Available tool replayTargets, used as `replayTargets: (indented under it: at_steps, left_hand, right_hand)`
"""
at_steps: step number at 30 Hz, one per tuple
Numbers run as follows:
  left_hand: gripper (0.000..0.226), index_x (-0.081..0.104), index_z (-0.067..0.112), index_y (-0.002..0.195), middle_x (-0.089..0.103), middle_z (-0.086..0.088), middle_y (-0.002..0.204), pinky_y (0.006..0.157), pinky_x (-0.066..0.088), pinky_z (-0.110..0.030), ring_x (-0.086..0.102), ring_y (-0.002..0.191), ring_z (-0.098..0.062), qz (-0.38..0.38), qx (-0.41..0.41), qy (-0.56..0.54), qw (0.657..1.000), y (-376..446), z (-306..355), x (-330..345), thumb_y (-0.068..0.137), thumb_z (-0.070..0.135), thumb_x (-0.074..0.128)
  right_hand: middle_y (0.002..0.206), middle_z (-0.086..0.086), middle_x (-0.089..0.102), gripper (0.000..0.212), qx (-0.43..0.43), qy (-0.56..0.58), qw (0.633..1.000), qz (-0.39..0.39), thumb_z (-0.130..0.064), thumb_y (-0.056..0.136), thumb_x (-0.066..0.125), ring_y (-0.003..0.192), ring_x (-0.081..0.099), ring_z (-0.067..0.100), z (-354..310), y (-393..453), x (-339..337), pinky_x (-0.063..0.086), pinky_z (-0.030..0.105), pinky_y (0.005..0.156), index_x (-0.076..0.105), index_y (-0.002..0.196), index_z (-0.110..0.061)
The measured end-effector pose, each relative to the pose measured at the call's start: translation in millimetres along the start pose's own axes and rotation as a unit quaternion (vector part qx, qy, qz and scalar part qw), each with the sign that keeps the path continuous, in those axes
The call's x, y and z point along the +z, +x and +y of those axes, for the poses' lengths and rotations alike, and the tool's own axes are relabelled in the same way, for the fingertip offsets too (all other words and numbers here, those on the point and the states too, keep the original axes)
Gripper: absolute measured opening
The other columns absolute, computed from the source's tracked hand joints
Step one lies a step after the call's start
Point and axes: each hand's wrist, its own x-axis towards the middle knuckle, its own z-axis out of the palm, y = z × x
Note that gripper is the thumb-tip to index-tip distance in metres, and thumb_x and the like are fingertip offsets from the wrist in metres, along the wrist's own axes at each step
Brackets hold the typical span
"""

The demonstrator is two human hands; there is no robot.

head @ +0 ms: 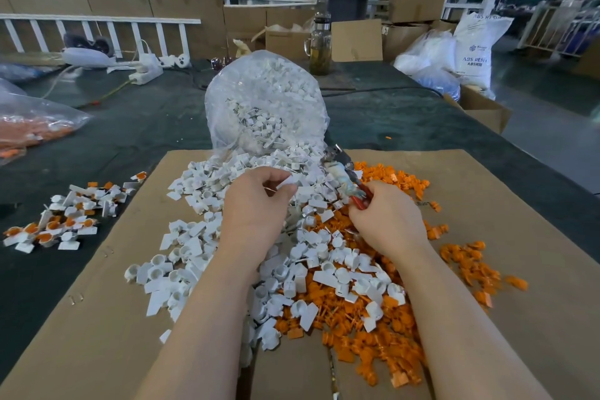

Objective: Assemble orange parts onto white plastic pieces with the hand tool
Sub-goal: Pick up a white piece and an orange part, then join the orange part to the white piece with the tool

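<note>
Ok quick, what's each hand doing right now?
Left hand: pinching a white plastic piece.
Right hand: gripping the red-handled hand tool.

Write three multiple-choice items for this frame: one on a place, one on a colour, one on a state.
1. Where do the loose orange plastic parts mostly lie on the brown cardboard sheet?
A. left
B. right
C. off it

2. What colour are the hand tool's handles?
A. red
B. blue
C. yellow

3. What is the left hand doing?
A. resting flat
B. gripping the tool
C. pinching a white plastic piece

Answers: 1 B, the orange heap spreads rightward; 2 A, red shows at the right hand; 3 C, the fingertips pinch the piece.
</note>
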Motion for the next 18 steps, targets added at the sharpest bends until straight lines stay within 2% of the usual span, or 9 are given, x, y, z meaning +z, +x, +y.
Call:
replayTargets:
  at_steps: [3, 8, 11, 15, 18]
  left_hand:
    - [0.003, 0.069, 0.027, 0.089, 0.065, 0.013, 0.078, 0.059, 0.040, -0.022, 0.059, 0.069, -0.005, 0.008, -0.006, -0.011, 1.000, -1, 1, 0, 0.091, 0.025, 0.068]
    - [0.008, 0.068, 0.028, 0.086, 0.070, 0.007, 0.078, 0.062, 0.047, -0.023, 0.065, 0.074, -0.010, 0.033, -0.024, -0.050, 0.998, 1, -1, -1, 0.089, 0.021, 0.071]
    - [0.009, 0.068, 0.028, 0.085, 0.070, 0.007, 0.077, 0.069, 0.052, -0.026, 0.067, 0.074, -0.010, 0.035, -0.027, -0.057, 0.997, 1, -2, 0, 0.089, 0.020, 0.071]
    - [0.008, 0.069, 0.027, 0.088, 0.071, 0.007, 0.079, 0.073, 0.057, -0.032, 0.072, 0.079, -0.012, 0.028, -0.033, -0.074, 0.996, 1, -2, 0, 0.088, 0.019, 0.073]
    - [0.013, 0.068, 0.029, 0.083, 0.071, 0.007, 0.075, 0.067, 0.054, -0.030, 0.073, 0.078, -0.013, 0.022, -0.038, -0.091, 0.995, 0, -1, 1, 0.087, 0.018, 0.075]
  right_hand:
    - [0.067, -0.005, 0.057, 0.022, 0.008, 0.005, 1.000, -0.006, -0.032, 0.089, 0.058, 0.060, 0.053, 0.011, 3, 0, -2, 0.032, 0.025, 0.047, 0.051, 0.070, -0.025]
    - [0.065, -0.008, 0.058, 0.029, -0.012, 0.037, 0.999, -0.025, -0.044, 0.089, 0.062, 0.058, 0.055, 0.009, -1, -2, -1, 0.034, 0.024, 0.046, 0.053, 0.068, -0.026]
    - [0.067, -0.009, 0.058, 0.028, -0.028, -0.006, 0.999, -0.043, -0.048, 0.089, 0.060, 0.059, 0.054, 0.007, -5, -4, 1, 0.034, 0.024, 0.046, 0.057, 0.072, -0.026]
    - [0.068, -0.007, 0.060, 0.023, -0.040, -0.025, 0.997, -0.068, -0.041, 0.090, 0.058, 0.058, 0.055, 0.009, -7, -3, 2, 0.034, 0.024, 0.045, 0.059, 0.074, -0.024]
    - [0.068, -0.006, 0.060, 0.020, -0.039, -0.027, 0.997, -0.060, -0.037, 0.090, 0.057, 0.059, 0.055, 0.011, -7, -4, 3, 0.035, 0.024, 0.046, 0.058, 0.075, -0.024]
